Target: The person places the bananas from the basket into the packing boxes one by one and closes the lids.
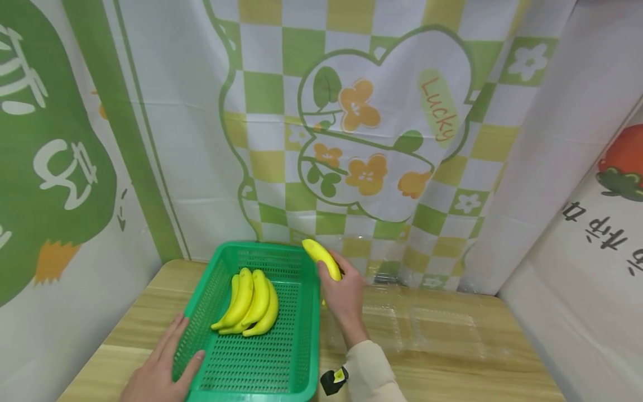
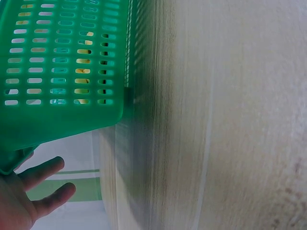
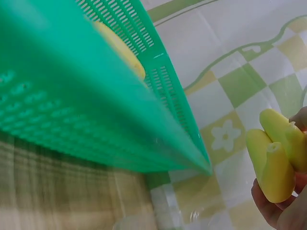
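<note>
My right hand (image 1: 344,290) grips yellow bananas (image 3: 278,158) above the table, just beyond the right rim of a green plastic basket (image 1: 313,335). In the head view one banana (image 1: 321,258) shows clearly above the fingers, while the right wrist view shows more than one bunched together. A bunch of bananas (image 1: 253,301) lies inside the basket, towards its left side. On the basket's left rim rests my left hand (image 1: 163,363), its fingers extended and its thumb over the inner side. The left wrist view catches straight fingers (image 2: 48,196) beside the basket's outer wall.
Clear plastic packaging (image 1: 427,324) lies on the wooden table (image 1: 452,368) to the right. A patterned curtain (image 1: 266,139) hangs behind the table, with white printed sheets at both sides. A small black device (image 1: 331,381) sits at the right wrist.
</note>
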The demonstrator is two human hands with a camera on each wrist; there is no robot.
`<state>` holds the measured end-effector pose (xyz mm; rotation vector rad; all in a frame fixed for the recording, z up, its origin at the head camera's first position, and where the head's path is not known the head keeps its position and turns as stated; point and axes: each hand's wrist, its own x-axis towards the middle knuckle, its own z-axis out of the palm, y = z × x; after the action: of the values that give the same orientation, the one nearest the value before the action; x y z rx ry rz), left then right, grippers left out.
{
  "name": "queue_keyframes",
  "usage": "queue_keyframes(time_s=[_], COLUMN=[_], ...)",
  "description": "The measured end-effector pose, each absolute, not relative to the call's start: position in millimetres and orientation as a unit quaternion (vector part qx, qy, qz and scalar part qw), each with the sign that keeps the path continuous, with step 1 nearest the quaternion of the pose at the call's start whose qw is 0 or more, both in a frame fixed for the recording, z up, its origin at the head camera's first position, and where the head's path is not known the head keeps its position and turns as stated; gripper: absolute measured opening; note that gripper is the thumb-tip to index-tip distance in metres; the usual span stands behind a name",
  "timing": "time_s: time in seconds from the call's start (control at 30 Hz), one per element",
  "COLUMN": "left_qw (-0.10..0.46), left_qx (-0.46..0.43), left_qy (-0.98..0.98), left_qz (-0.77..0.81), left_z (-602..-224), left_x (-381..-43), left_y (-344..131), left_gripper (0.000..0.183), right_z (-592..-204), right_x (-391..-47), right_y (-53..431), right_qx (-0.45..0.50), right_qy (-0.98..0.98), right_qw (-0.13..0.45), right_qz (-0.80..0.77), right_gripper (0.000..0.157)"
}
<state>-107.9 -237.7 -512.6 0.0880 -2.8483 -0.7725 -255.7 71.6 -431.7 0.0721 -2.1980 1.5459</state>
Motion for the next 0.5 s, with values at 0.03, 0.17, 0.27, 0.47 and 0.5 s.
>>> queue_keyframes(time_s=[0.03, 0.17, 0.27, 0.47, 0.5], left_qw=[0.095, 0.097, 0.100, 0.093, 0.092], left_qx=[0.029, 0.028, 0.026, 0.027, 0.027], left_qy=[-0.960, -0.960, -0.959, -0.960, -0.960], left_qz=[-0.261, -0.262, -0.263, -0.262, -0.262], left_z=[-513, -514, -514, -514, -514], left_x=[-108, -108, -108, -109, -109], left_y=[-237, -238, -238, -238, -238], left_gripper=[0.083, 0.082, 0.082, 0.083, 0.083], right_z=[-433, -440, -445, -454, -455], right_x=[-255, -253, -253, -252, -251], right_y=[74, 84, 92, 106, 108], right_qx=[0.025, 0.026, 0.021, 0.014, 0.015], right_qy=[-0.795, -0.792, -0.792, -0.799, -0.800], right_qw=[0.224, 0.235, 0.243, 0.247, 0.247], right_qz=[0.563, 0.564, 0.560, 0.548, 0.547], right_gripper=[0.037, 0.037, 0.036, 0.038, 0.038])
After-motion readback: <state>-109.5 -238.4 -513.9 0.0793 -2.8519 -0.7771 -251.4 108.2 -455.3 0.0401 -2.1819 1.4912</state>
